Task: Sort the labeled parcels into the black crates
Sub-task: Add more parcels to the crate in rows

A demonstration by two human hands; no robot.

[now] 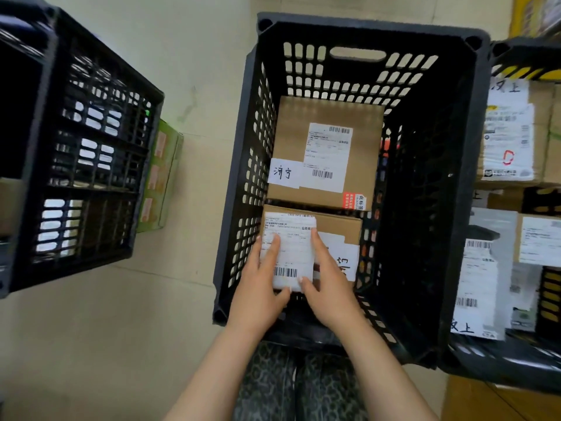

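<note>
While both my arms reach down into the middle black slotted plastic crate, each grip is closed on the near brown cardboard parcel with the white printed shipping label. My left grip lies on the label's left half, fingers flat on top and thumb hooked at the near edge. My right grip takes the label's right side, fingers along its edge and thumb at the same near edge, so the parcel sits between the two grips and under their fingers. It lies in the crate's near left part, close to the left wall; I cannot tell whether it rests on the bottom. Just beyond it lies a second brown cardboard parcel with a white label and a handwritten white tag. To my left stands another black slotted crate, with a green carton behind it on the pale tiled floor. To my right a third black crate holds more labelled parcels.
</note>
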